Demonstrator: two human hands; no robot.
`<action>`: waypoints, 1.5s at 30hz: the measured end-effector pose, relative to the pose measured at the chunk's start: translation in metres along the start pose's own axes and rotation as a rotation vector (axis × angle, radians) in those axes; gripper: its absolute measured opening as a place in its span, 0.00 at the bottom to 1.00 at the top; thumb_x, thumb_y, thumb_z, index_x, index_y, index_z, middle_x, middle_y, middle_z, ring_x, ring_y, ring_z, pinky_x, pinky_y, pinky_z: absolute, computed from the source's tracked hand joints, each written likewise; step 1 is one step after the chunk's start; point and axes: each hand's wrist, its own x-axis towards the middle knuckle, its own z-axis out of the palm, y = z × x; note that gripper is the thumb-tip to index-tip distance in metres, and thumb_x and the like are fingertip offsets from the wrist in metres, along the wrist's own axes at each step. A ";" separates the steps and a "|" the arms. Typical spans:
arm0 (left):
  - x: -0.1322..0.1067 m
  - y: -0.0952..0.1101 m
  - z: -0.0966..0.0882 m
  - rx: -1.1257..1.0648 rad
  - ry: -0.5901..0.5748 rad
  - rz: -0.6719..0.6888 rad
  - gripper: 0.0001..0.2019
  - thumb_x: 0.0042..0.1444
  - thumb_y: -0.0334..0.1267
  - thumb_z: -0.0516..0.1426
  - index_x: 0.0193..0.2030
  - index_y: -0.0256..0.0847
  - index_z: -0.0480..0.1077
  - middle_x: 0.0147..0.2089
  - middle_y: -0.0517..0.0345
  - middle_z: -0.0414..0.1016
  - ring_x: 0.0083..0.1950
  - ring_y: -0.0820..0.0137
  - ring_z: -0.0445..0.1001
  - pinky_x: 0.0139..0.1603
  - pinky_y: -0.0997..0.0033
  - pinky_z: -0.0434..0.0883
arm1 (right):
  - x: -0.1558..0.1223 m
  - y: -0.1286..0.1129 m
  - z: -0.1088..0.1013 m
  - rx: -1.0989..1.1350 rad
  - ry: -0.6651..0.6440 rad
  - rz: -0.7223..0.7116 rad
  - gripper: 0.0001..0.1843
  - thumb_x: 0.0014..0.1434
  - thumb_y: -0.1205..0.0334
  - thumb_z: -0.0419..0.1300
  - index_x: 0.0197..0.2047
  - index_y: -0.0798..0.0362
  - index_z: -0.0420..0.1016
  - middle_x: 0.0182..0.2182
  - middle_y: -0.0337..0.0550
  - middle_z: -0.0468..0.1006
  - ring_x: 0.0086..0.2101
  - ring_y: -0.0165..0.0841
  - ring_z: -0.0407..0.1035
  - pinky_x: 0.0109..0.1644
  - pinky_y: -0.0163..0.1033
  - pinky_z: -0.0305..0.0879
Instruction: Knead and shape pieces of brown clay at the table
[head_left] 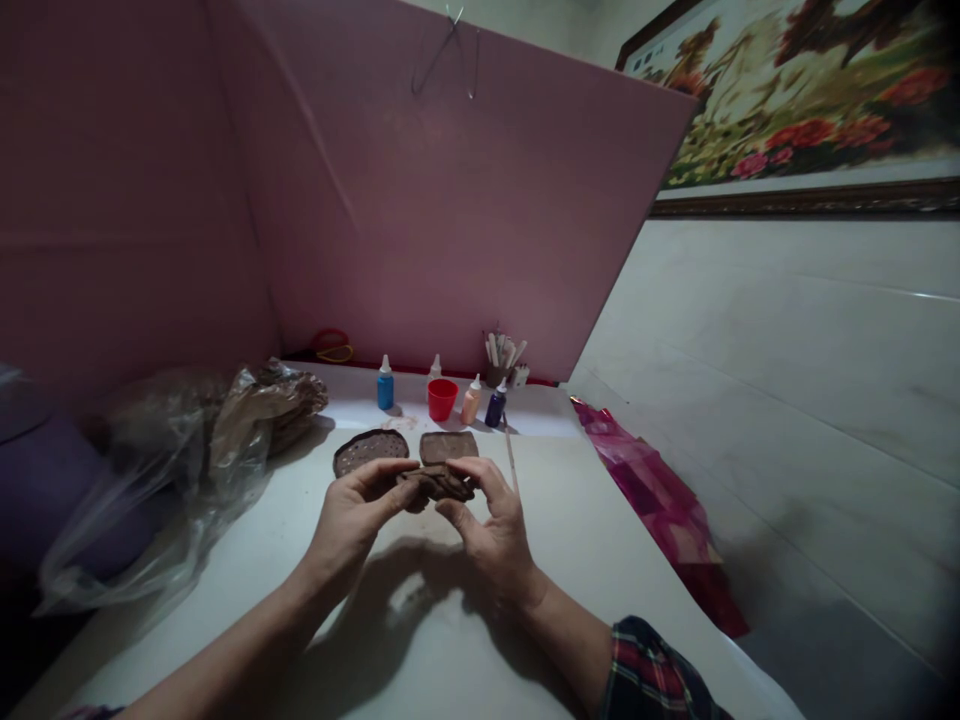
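Note:
A lump of brown clay (436, 484) with a folded, uneven surface is held up above the white table. My left hand (358, 505) pinches its left end between thumb and fingers. On the other side, my right hand (489, 515) grips the right end, thumb below and fingers on top. Just behind the lump lie two flat brown clay pieces: a rounded slab (370, 449) with a raised rim and small pale dots, and a rectangular slab (448, 447). Both are partly hidden by my hands and the lump.
Behind the slabs stand a red cup (442, 400), a blue bottle (385, 386), a peach bottle (471, 402) and a dark purple bottle (496, 404). A thin stick (511, 455) lies at right. Plastic bags (255, 420) crowd the left; pink film (637, 475) lines the right edge.

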 end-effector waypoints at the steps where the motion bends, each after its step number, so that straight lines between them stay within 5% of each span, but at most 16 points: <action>1: 0.001 -0.001 -0.001 -0.016 0.003 -0.008 0.14 0.47 0.37 0.66 0.40 0.34 0.74 0.31 0.56 0.79 0.30 0.74 0.74 0.36 0.73 0.71 | 0.000 0.000 0.000 -0.007 -0.009 0.008 0.22 0.53 0.65 0.66 0.52 0.48 0.69 0.46 0.44 0.71 0.45 0.35 0.67 0.49 0.40 0.65; 14: -0.005 0.006 0.004 0.063 0.047 -0.039 0.13 0.42 0.35 0.68 0.37 0.34 0.78 0.28 0.55 0.81 0.27 0.71 0.75 0.32 0.72 0.72 | -0.004 0.001 0.005 0.301 -0.068 0.289 0.18 0.56 0.62 0.63 0.51 0.49 0.72 0.44 0.44 0.77 0.44 0.36 0.72 0.49 0.42 0.69; 19: -0.003 0.005 0.000 0.028 -0.101 0.005 0.15 0.46 0.34 0.66 0.43 0.41 0.78 0.36 0.57 0.81 0.34 0.72 0.76 0.39 0.73 0.71 | 0.004 0.006 0.001 0.535 -0.085 0.364 0.16 0.57 0.59 0.61 0.49 0.52 0.70 0.38 0.44 0.77 0.31 0.30 0.70 0.31 0.35 0.68; 24: 0.002 0.001 -0.008 -0.048 -0.201 0.032 0.09 0.50 0.37 0.64 0.39 0.39 0.78 0.31 0.58 0.77 0.30 0.76 0.71 0.33 0.76 0.68 | 0.004 0.011 0.000 0.764 -0.227 0.373 0.18 0.58 0.56 0.62 0.50 0.52 0.70 0.37 0.44 0.76 0.30 0.29 0.70 0.31 0.35 0.67; 31: 0.001 0.005 -0.005 0.016 -0.260 -0.049 0.14 0.46 0.35 0.66 0.40 0.38 0.73 0.36 0.55 0.77 0.34 0.70 0.74 0.30 0.73 0.71 | 0.003 -0.003 0.000 0.549 -0.239 0.375 0.16 0.56 0.60 0.63 0.48 0.53 0.73 0.35 0.42 0.78 0.32 0.30 0.72 0.33 0.34 0.69; 37: -0.005 0.008 0.002 0.123 -0.163 -0.005 0.11 0.46 0.36 0.66 0.37 0.37 0.75 0.35 0.54 0.80 0.37 0.68 0.77 0.39 0.71 0.73 | -0.005 -0.012 0.001 0.342 -0.210 0.237 0.17 0.58 0.62 0.60 0.51 0.53 0.71 0.44 0.46 0.78 0.44 0.36 0.73 0.51 0.43 0.70; 45: -0.010 0.005 0.003 0.237 -0.052 0.119 0.06 0.46 0.35 0.65 0.33 0.38 0.76 0.31 0.57 0.80 0.34 0.69 0.76 0.37 0.73 0.73 | -0.011 -0.011 0.006 0.242 -0.169 0.218 0.18 0.58 0.62 0.60 0.51 0.55 0.70 0.44 0.49 0.78 0.43 0.38 0.74 0.50 0.44 0.71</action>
